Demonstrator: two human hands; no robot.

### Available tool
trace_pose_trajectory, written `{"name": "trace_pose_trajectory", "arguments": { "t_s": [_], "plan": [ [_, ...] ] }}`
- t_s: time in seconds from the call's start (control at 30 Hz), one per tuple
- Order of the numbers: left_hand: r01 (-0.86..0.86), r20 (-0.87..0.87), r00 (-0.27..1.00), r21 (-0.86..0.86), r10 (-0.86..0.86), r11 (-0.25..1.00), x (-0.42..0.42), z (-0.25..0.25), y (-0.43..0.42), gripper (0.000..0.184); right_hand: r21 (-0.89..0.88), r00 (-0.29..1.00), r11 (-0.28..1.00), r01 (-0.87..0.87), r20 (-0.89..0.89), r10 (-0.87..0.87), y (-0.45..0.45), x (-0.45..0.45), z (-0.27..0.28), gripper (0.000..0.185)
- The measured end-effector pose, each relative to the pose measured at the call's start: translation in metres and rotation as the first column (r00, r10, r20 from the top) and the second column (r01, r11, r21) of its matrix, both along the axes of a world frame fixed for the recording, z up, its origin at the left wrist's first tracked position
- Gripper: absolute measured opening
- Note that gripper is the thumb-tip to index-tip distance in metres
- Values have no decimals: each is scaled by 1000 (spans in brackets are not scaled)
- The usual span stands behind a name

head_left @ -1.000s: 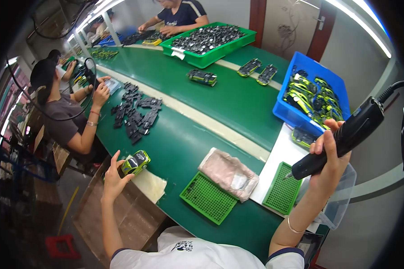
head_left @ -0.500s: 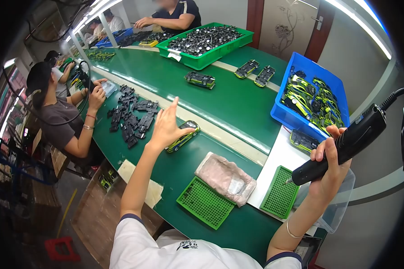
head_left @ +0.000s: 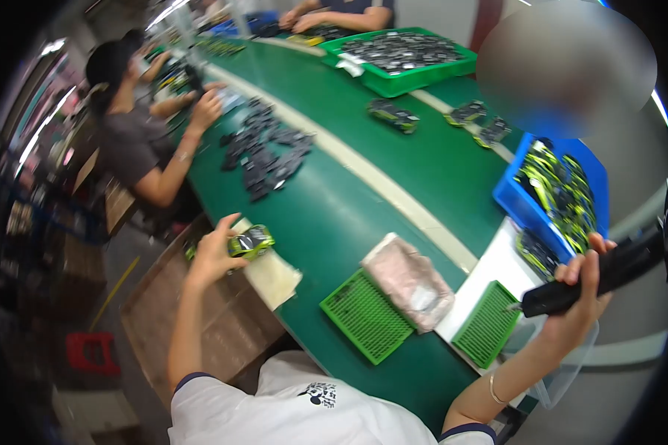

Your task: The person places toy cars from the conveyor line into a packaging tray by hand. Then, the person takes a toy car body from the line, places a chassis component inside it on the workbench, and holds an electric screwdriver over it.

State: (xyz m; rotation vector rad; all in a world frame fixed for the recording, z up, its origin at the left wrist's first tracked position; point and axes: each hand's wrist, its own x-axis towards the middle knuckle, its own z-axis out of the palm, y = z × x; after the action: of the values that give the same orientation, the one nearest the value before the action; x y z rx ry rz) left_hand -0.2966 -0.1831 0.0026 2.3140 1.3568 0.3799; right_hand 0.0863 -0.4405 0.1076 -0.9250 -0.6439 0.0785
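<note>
A yellow-green and black toy car (head_left: pixel 252 242) is between the thumb and fingers of my left hand (head_left: pixel 212 256), at the near table edge by a cream sheet (head_left: pixel 274 279). My right hand (head_left: pixel 580 297) grips a black electric screwdriver (head_left: pixel 622 270), its bit pointing left over a small green perforated tray (head_left: pixel 488 325). Left of that tray lie a pinkish wrapped pad (head_left: pixel 408 280) and a second green perforated tray (head_left: pixel 365 317).
Black chassis parts (head_left: pixel 263 157) are heaped on the green table beside a co-worker (head_left: pixel 137 130). A blue bin (head_left: pixel 513 191) of car bodies stands at right, a green crate (head_left: pixel 404 83) farther back. Below the table edge is a brown box (head_left: pixel 200 308).
My left hand has closed on the toy car and carried it toward the near left table edge. My right hand still holds the screwdriver. The view has shifted.
</note>
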Motion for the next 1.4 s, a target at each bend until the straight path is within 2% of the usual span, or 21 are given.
{"name": "trace_pose_trajectory", "arguments": {
  "t_s": [0.07, 0.2, 0.3, 0.43, 0.53, 0.6, 0.67, 0.73, 0.8, 0.83, 0.9, 0.93, 0.97, 1.0, 1.07, 1.1, 1.2, 1.27, 1.3, 1.37, 1.4],
  "plan": [
    [-213, -41, 977, -72, 210, 974, -78, 3, -15, 88, -18, 1000, 1000, -15, 3, 15, -1, 4, -3, 34],
    [-581, -298, 780, -19, 550, 814, -165, -14, -44, 90, -77, 999, 997, -2, 37, 5, 1, 4, -4, 35],
    [-693, -268, 706, -68, 656, 718, -183, -56, -39, 94, -82, 999, 997, -16, 48, 20, 3, -3, 0, 35],
    [-721, -233, 692, -173, 683, 672, -163, -111, -10, 99, -73, 997, 997, 7, 83, -1, -1, -4, 1, 35],
    [-784, -318, 617, -165, 720, 599, -136, -144, 9, 96, -68, 995, 996, 56, 88, -50, -5, -4, 4, 36],
    [-839, -295, 521, -2, 801, 545, -119, -163, 15, 87, -72, 995, 995, 72, 67, -67, -10, -2, 5, 37],
    [-765, -264, 619, 12, 740, 644, -83, -128, -1, 69, -66, 995, 995, 79, 69, -75, -12, -2, 7, 37],
    [-534, -303, 811, -38, 500, 845, -60, -101, -18, 44, -29, 988, 991, 133, 86, -130, -12, -5, 8, 38],
    [-144, -426, 903, -171, 58, 975, -33, -76, -46, 25, -34, 992, 993, 113, 53, -111, -14, -3, 7, 39],
    [0, -464, 876, -276, -133, 961, -19, -64, -65, 23, -18, 995, 997, 69, 68, -68, -15, -3, 7, 38],
    [330, -420, 713, -505, -561, 797, 10, -30, -105, 28, 4, 996, 999, 42, 83, -43, -15, -8, 8, 37],
    [441, -305, 636, -610, -709, 658, 22, -14, -119, 28, 75, 992, 992, -97, 90, 90, -13, -16, 11, 37],
    [522, -191, 577, -662, -794, 538, 34, -12, -131, 28, 144, 971, 963, -228, 111, 213, -11, -23, 15, 38],
    [666, 18, 552, -611, -833, 428, 44, -12, -137, 26, 188, 956, 940, -286, 117, 267, -9, -29, 18, 45],
    [797, 213, 416, -554, -884, 242, 75, 6, -145, 21, 228, 874, 853, -470, 255, 414, -10, -30, 16, 48],
    [873, 312, 354, -449, -882, 191, 90, 11, -148, 20, 243, 868, 850, -467, 310, 388, -7, -32, 16, 49],
    [942, 770, 129, -292, -625, -165, 129, -19, -169, 23, 240, 773, 763, -600, 420, 476, -8, -29, 13, 48],
    [919, 844, 3, -214, -537, -330, 146, -45, -191, 24, 227, 751, 747, -625, 437, 495, -6, -31, 15, 47],
    [925, 842, -79, -138, -533, -354, 154, -57, -201, 24, 212, 752, 757, -619, 440, 491, -6, -32, 16, 46],
    [939, 688, -253, 6, -680, -344, 168, -80, -219, 24, 216, 750, 754, -620, 445, 489, -6, -35, 15, 45],
    [937, 679, -267, 17, -683, -349, 174, -86, -226, 24, 230, 746, 740, -632, 438, 501, -4, -36, 15, 44]
  ]
}}
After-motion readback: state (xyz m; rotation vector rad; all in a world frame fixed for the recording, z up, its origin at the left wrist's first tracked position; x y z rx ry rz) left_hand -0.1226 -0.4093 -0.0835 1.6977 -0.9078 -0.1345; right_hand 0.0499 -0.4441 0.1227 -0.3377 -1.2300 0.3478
